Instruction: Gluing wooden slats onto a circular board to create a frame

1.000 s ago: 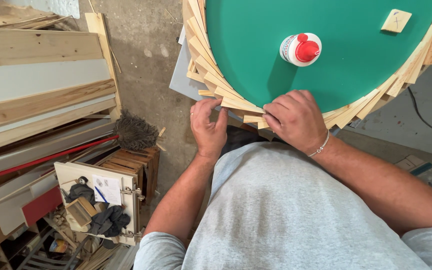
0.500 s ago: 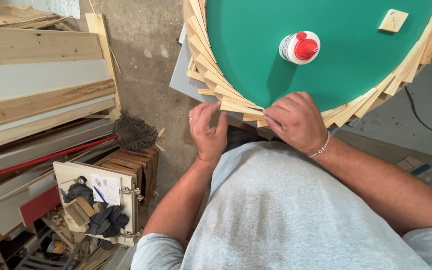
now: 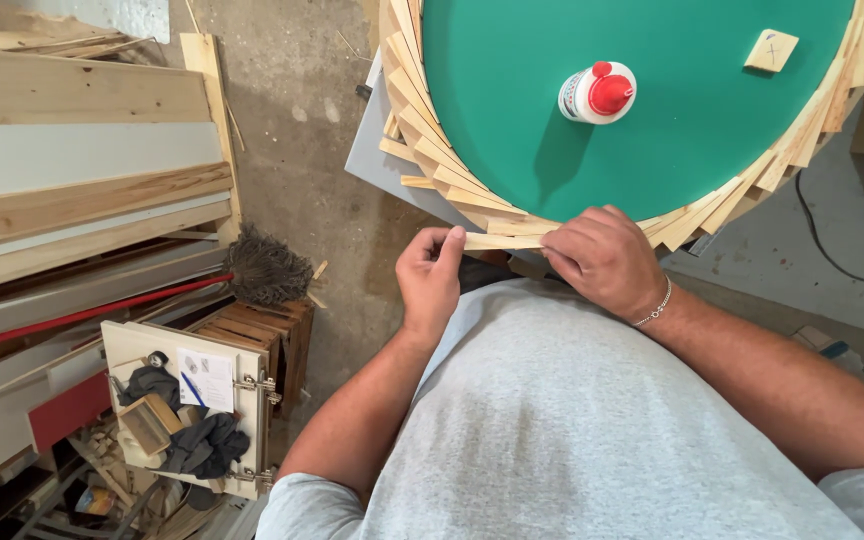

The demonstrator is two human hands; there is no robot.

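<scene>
Nearest: the left hand [image 3: 430, 280] and right hand [image 3: 604, 258], both at the near edge of the round green tabletop [image 3: 652, 110]. Between them a thin pale wooden strip [image 3: 502, 241], long axis roughly horizontal, running left-right along the table's rim. L hand pinches the strip's left end w/ thumb and fingertips. R hand lies curled over the right end, fingers pressed together on it. The strip sits against the ring of overlapping pale wood slats [image 3: 432, 150] edging the green top. Farther out: a white glue bottle w/ red cap [image 3: 597, 93] upright on the green, and a small square wood block [image 3: 771, 50] beyond, toward the right.
</scene>
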